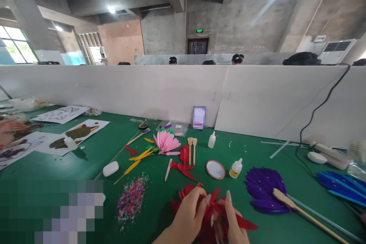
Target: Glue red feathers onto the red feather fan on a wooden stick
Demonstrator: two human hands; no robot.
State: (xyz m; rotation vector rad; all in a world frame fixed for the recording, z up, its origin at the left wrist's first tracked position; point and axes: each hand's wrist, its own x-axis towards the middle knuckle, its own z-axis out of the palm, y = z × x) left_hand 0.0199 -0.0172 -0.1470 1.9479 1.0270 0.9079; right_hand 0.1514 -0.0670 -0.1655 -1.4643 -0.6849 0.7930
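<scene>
Both hands are at the bottom centre over a bunch of red feathers (215,211). My left hand (190,211) has its thumb and index finger pinched on the red feathers. My right hand (234,219) holds the bunch from the other side, its thumb and a finger on the feathers. Red feathers spread out beyond both hands, and the lower part of the bunch is partly hidden. More red feathers (184,154) lie on the green table (100,213) ahead, beside two wooden sticks (192,151).
Glue bottles (236,168) (212,140) and a round white lid (215,169) stand ahead. A purple feather fan (265,190) and blue feathers (343,185) lie right. Pink feathers (166,141), yellow feathers (133,164) and colourful scraps (132,201) are left. Another person's hand (11,131) shows far left.
</scene>
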